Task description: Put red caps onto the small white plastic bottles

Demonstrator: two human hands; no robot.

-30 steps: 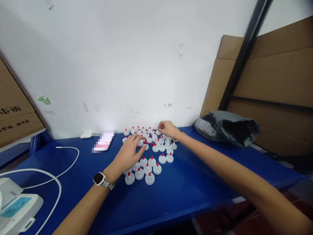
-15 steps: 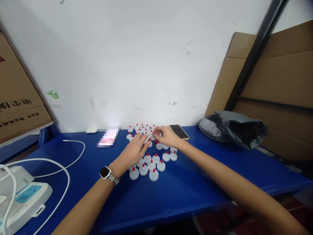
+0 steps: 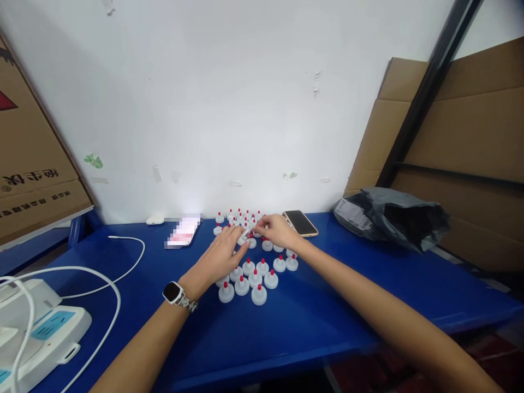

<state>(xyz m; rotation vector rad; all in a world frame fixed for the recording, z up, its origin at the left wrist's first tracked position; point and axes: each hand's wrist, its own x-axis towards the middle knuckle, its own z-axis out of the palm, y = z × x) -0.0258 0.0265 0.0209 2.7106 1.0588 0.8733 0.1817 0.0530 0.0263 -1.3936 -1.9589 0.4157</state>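
Observation:
Many white round nozzle caps with red tips stand in loose rows on the blue table; one cap [image 3: 259,295] is at the front. My left hand [image 3: 221,255] is among them, its thumb and fingers closed around a white nozzle cap [image 3: 243,239], partly hidden by the fingers. Close by on the right, my right hand [image 3: 277,230] makes a pinch with thumb and forefinger just beside that cap. Whatever is between those fingertips is too small to make out. A dark red piece lies below the right hand, partly covered.
A phone [image 3: 301,223] lies behind my right hand, and a second, blurred phone [image 3: 183,232] is left of the caps. On the right rests a grey plastic bag [image 3: 393,218]. A power strip [image 3: 53,333] and white cable [image 3: 118,300] occupy the left side. Behind rises a white wall [image 3: 229,109].
My right fingertips have come down slightly, nearer the cap in my left hand. The left hand has barely moved. The whole view has shifted a little.

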